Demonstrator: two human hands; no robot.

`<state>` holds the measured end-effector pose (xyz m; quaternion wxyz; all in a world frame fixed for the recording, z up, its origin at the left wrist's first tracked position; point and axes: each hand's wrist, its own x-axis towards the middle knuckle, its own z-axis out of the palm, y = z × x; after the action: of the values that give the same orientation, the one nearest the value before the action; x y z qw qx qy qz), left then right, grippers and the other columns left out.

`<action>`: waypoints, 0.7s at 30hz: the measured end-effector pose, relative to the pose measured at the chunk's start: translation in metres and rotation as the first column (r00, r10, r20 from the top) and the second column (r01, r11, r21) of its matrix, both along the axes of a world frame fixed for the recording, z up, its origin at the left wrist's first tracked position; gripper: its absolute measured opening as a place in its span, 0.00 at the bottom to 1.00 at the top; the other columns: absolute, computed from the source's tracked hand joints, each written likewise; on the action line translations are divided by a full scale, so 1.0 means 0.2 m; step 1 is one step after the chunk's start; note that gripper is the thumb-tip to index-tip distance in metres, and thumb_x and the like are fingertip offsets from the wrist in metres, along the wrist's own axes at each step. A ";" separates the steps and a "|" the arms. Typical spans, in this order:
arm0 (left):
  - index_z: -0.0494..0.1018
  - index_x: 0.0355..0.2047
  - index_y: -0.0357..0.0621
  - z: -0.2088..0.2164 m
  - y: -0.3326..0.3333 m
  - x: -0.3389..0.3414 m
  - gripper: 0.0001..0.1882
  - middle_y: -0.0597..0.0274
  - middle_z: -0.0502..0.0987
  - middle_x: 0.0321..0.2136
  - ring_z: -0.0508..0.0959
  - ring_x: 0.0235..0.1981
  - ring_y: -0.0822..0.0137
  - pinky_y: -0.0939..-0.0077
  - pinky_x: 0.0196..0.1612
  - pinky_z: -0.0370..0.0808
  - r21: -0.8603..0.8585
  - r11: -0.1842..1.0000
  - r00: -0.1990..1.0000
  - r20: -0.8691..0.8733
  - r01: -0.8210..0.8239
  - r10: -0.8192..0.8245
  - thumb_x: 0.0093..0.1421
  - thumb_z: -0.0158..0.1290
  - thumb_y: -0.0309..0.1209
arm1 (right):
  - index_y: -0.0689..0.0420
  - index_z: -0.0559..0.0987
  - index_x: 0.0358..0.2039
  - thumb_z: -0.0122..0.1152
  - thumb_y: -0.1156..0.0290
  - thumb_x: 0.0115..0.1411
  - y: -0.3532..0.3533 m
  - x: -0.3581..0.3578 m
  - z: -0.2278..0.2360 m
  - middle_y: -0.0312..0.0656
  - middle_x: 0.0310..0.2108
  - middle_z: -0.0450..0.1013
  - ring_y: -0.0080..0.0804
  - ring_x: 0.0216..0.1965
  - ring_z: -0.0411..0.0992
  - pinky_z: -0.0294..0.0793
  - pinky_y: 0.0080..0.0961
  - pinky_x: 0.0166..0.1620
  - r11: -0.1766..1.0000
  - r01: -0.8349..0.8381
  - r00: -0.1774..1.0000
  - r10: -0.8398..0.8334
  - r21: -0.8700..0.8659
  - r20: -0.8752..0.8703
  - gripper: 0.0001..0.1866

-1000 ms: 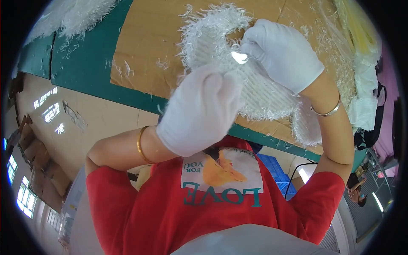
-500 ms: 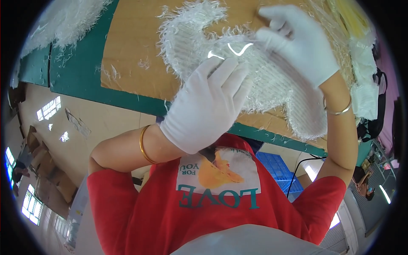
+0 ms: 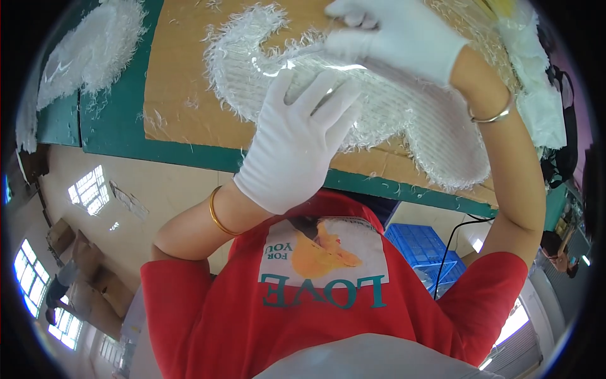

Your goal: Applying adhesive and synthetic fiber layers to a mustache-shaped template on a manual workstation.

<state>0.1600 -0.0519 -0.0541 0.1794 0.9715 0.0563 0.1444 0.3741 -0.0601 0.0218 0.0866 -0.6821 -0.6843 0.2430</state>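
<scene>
A curved piece of shaggy white plush fabric (image 3: 442, 139) lies with its ribbed backing up and long fibres round its edge. Clear, shiny plastic film (image 3: 346, 67) lies on that backing; its outline is hard to make out. My left hand (image 3: 297, 136), in a white glove, presses on it with fingers stretched and spread. Over the far edge of the fabric is my right hand (image 3: 398, 41), gloved alike, its fingers curled and thumb drawn in as in a pinch. Whatever it pinches is hidden or too thin to name.
Brown cardboard (image 3: 183, 82) lies under the fabric on a green table (image 3: 120, 136). More white plush (image 3: 95, 47) lies at the far left, and bagged white material (image 3: 536, 95) at the right. Loose fibres are scattered about. Below the table edge stand blue crates (image 3: 420, 243) near a black cable (image 3: 449, 243).
Both hands and the fabric now appear further left in the view, which has itself shifted. My right hand has moved further along the far edge, leftward and away. My left hand still presses down.
</scene>
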 end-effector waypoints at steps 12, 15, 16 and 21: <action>0.77 0.46 0.40 0.03 0.00 0.06 0.19 0.58 0.75 0.54 0.75 0.52 0.52 0.56 0.52 0.72 -0.022 0.999 0.998 0.057 -0.039 0.040 0.52 0.56 0.24 | 0.59 0.84 0.34 0.59 0.64 0.61 -0.04 0.24 -0.30 0.52 0.35 0.78 0.52 0.38 0.78 0.77 0.41 0.44 0.824 0.201 0.918 0.030 0.530 -0.395 0.12; 0.77 0.48 0.41 0.02 -0.01 0.04 0.18 0.57 0.75 0.55 0.75 0.52 0.51 0.58 0.49 0.74 -0.051 0.991 0.992 0.023 -0.123 0.125 0.55 0.56 0.25 | 0.58 0.82 0.43 0.59 0.66 0.65 -0.33 0.40 -0.08 0.46 0.44 0.79 0.38 0.45 0.77 0.74 0.32 0.49 0.748 0.374 0.927 -0.319 0.548 -0.197 0.11; 0.77 0.49 0.41 0.01 -0.01 0.06 0.18 0.56 0.74 0.55 0.75 0.53 0.50 0.58 0.49 0.74 -0.035 0.989 0.986 0.072 -0.145 0.148 0.56 0.56 0.25 | 0.58 0.81 0.48 0.60 0.67 0.67 -0.49 0.42 0.04 0.43 0.48 0.79 0.31 0.48 0.76 0.73 0.27 0.51 0.678 0.453 0.856 -0.513 0.579 -0.067 0.13; 0.76 0.52 0.41 0.03 0.06 0.05 0.21 0.55 0.74 0.56 0.74 0.56 0.51 0.57 0.50 0.74 -0.031 0.998 0.998 0.014 -0.064 0.064 0.58 0.57 0.28 | 0.59 0.77 0.60 0.60 0.64 0.68 -0.95 0.33 0.12 0.44 0.56 0.77 0.27 0.55 0.74 0.69 0.21 0.60 0.492 0.716 0.510 -0.853 0.494 0.111 0.22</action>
<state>0.1704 -0.0401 -0.0489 0.1898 0.9653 0.0881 0.1565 0.4391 -0.2509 0.0452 0.2014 -0.9196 -0.3256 -0.0878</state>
